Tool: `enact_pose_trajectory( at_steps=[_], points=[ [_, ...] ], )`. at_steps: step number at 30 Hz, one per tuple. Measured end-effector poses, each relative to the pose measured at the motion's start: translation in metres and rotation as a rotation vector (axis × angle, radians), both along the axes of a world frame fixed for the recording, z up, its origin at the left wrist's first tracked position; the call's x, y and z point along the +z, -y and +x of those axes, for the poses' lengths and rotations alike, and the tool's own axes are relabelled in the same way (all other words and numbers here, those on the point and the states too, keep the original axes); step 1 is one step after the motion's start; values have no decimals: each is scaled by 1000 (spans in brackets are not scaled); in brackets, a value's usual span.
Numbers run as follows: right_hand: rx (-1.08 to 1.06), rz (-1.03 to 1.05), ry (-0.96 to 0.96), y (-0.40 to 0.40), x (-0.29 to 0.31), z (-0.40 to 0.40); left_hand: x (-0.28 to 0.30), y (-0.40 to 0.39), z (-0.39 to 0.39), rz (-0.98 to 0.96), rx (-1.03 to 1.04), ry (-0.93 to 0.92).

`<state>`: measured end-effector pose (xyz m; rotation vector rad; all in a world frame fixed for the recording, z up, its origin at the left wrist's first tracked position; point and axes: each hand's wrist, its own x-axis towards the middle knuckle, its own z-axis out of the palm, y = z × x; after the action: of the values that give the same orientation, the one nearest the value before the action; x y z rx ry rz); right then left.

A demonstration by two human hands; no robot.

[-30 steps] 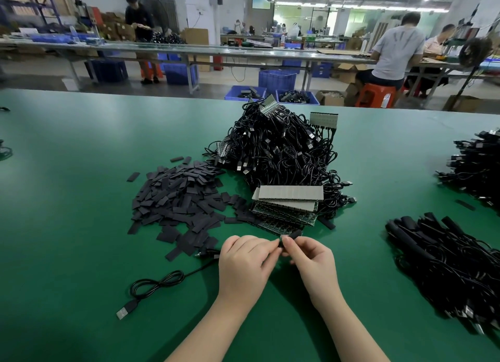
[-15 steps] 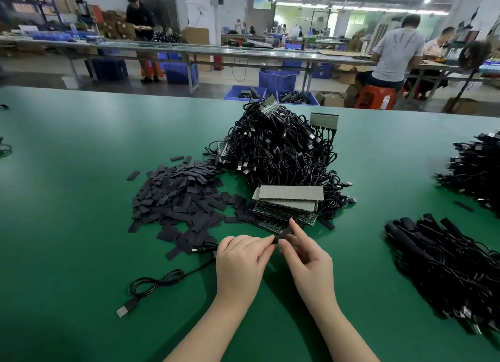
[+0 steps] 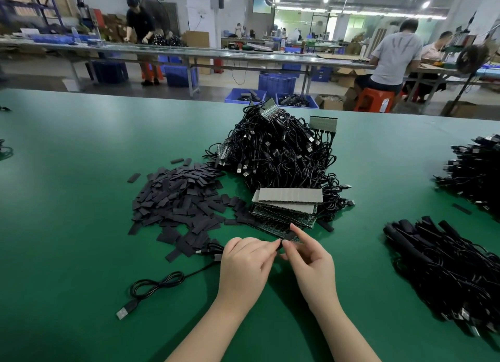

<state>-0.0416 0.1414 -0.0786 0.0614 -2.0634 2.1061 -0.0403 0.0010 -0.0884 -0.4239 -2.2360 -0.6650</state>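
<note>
My left hand (image 3: 247,263) and my right hand (image 3: 308,259) meet at the fingertips above the green table (image 3: 67,213). Between them they pinch a small black sleeve piece (image 3: 289,236), the right forefinger stretched over it. A black USB cable (image 3: 162,282) trails from under my left hand to the left, its plug lying on the table. What the left fingers hold of the cable's end is hidden by the hand.
A heap of flat black sleeve pieces (image 3: 178,199) lies left of centre. Behind it rises a big tangle of black USB cables (image 3: 278,153), with stacked circuit-board strips (image 3: 286,207) in front. Finished sleeved cables (image 3: 446,264) pile at right; more cables (image 3: 476,169) lie far right.
My right hand has opened out from a closed pinch, its forefinger now stretched over the sleeve piece. Both hands stay in about the same place.
</note>
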Motion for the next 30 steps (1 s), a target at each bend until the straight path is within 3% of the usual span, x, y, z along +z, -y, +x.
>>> enact_pose_trajectory(
  at_steps=[11, 17, 23, 28, 30],
  points=[
    [5, 30, 31, -1, -1, 0, 2, 0, 1, 44, 16, -5],
    [53, 226, 45, 0, -4, -3, 4, -1, 2, 85, 57, 47],
    [-111, -144, 103, -10, -3, -7, 3, -2, 2, 38, 137, 199],
    [-8, 28, 77, -4, -2, -3, 0, -1, 2, 40, 69, 171],
    [-71, 24, 33, -1, 3, 0, 1, -2, 2, 43, 66, 142]
  ],
)
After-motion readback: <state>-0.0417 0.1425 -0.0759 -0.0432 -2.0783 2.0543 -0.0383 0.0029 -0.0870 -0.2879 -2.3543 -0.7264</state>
